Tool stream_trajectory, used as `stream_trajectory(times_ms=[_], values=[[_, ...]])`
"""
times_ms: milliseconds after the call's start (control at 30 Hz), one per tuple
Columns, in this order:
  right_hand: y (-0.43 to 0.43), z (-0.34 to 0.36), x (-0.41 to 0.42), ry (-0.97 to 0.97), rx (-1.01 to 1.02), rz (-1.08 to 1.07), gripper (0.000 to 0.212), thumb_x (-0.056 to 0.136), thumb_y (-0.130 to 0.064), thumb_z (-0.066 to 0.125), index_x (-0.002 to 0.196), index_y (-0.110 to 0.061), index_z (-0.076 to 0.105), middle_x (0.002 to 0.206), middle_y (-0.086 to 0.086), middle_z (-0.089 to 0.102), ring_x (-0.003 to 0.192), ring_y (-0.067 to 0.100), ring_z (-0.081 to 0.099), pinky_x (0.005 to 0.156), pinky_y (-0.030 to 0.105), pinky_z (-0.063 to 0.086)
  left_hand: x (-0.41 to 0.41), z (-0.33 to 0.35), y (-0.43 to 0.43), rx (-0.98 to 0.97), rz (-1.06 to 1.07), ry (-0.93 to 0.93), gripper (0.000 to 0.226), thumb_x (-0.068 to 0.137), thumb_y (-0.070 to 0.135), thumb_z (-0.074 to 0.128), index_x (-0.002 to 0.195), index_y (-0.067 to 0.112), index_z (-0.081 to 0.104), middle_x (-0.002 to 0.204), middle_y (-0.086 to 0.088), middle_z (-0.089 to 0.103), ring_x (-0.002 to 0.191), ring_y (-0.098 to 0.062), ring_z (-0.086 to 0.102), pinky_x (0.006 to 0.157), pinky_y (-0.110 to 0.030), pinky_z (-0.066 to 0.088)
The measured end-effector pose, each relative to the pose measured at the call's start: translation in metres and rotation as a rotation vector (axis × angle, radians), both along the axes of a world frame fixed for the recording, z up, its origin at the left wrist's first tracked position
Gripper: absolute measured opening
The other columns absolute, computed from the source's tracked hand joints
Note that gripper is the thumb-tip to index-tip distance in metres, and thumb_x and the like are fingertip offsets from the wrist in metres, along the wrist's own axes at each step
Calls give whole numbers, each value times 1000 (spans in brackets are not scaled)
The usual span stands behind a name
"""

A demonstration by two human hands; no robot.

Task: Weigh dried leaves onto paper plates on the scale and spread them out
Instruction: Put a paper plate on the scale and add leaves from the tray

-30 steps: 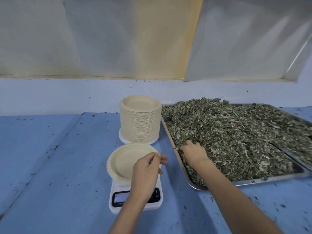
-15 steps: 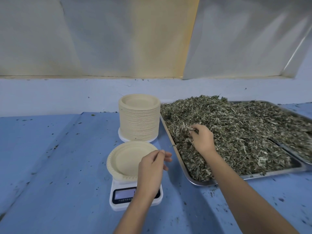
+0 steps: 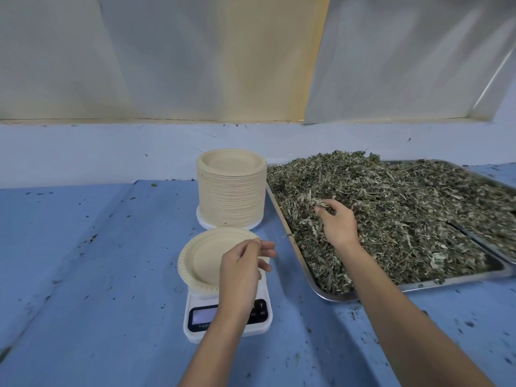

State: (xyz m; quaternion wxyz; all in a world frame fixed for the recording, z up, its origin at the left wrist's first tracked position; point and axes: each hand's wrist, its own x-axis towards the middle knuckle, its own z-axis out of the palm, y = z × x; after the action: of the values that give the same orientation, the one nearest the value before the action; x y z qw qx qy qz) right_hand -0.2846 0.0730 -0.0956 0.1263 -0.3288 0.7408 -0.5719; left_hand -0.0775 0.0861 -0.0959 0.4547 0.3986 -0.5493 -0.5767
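Note:
An empty paper plate (image 3: 206,258) sits on a small white digital scale (image 3: 195,332) near the table's front. My left hand (image 3: 241,270) is over the plate's right rim, thumb and forefinger pinched together at the edge. To the right, a metal tray (image 3: 446,280) holds a deep heap of dried leaves (image 3: 396,202). My right hand (image 3: 337,222) is in the heap's left part, its fingers curled round a bunch of leaves, which sticks out past its fingertips.
A tall stack of paper plates (image 3: 231,196) stands just behind the scale, close to the tray's left rim. A second tray (image 3: 499,247) overlaps the first at the far right. Leaf crumbs dot the blue table (image 3: 97,275). A wall rises behind.
My right hand moved from the tray's near left edge farther into the heap and closed on a bunch of leaves. My left hand stayed at the plate's rim.

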Motion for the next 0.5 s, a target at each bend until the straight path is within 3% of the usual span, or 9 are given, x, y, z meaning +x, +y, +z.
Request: stream_trajectory(times_ms=[33, 67, 100, 167, 267, 400, 500], values=[[2, 0, 1, -22, -26, 4, 33, 96, -20, 56, 128, -14, 57, 64, 2, 58, 49, 4, 59, 42, 23, 43, 0, 1, 0, 7, -1, 11, 32, 96, 15, 44, 80, 11, 71, 73, 0, 72, 51, -8, 54, 49, -20, 40], [3, 1, 2, -43, -47, 1, 33, 95, -21, 57, 128, -14, 57, 80, 2, 65, 76, 14, 68, 59, 29, 50, 0, 2, 0, 15, -1, 22, 32, 96, 14, 44, 80, 10, 71, 73, 0, 72, 51, -8, 54, 48, -18, 40], [4, 2, 2, -66, -59, -9, 34, 95, -21, 57, 128, -14, 57, 99, 3, 66, 100, 25, 64, 74, 33, 51, -1, 2, 0, 20, -1, 30, 32, 96, 15, 44, 80, 10, 71, 73, -1, 72, 51, -8, 54, 48, -18, 40], [4, 5, 2, -139, -98, -10, 37, 95, -22, 57, 130, -14, 55, 127, 7, 59, 120, 29, 52, 86, 33, 43, 0, 3, 1, 26, -2, 40, 33, 96, 15, 44, 80, 10, 71, 72, -1, 72, 50, -8, 55, 48, -17, 41], [4, 16, 4, -252, -175, 1, 40, 95, -21, 57, 134, -13, 52, 141, 5, 47, 130, 24, 41, 92, 30, 32, 1, 4, 0, 45, 11, 65, 32, 96, 14, 44, 79, 8, 71, 70, 0, 72, 49, -7, 54, 47, -16, 42], [7, 32, 18, -415, -279, 79, 47, 94, -19, 59, 139, -15, 46, 148, 4, 39, 137, 23, 34, 110, 40, 27, 7, 8, -4, 53, 55, 101, 31, 95, 15, 45, 79, 9, 71, 71, -1, 72, 51, -7, 55, 49, -17, 42], [7, 40, 41, -458, -307, 154, 50, 93, -21, 61, 140, -18, 45, 148, 3, 39, 134, 18, 36, 109, 40, 27, 19, 10, -13, 25, 184, 123, 31, 95, 13, 41, 83, 13, 70, 78, -1, 71, 58, -5, 59, 55, -18, 43]])
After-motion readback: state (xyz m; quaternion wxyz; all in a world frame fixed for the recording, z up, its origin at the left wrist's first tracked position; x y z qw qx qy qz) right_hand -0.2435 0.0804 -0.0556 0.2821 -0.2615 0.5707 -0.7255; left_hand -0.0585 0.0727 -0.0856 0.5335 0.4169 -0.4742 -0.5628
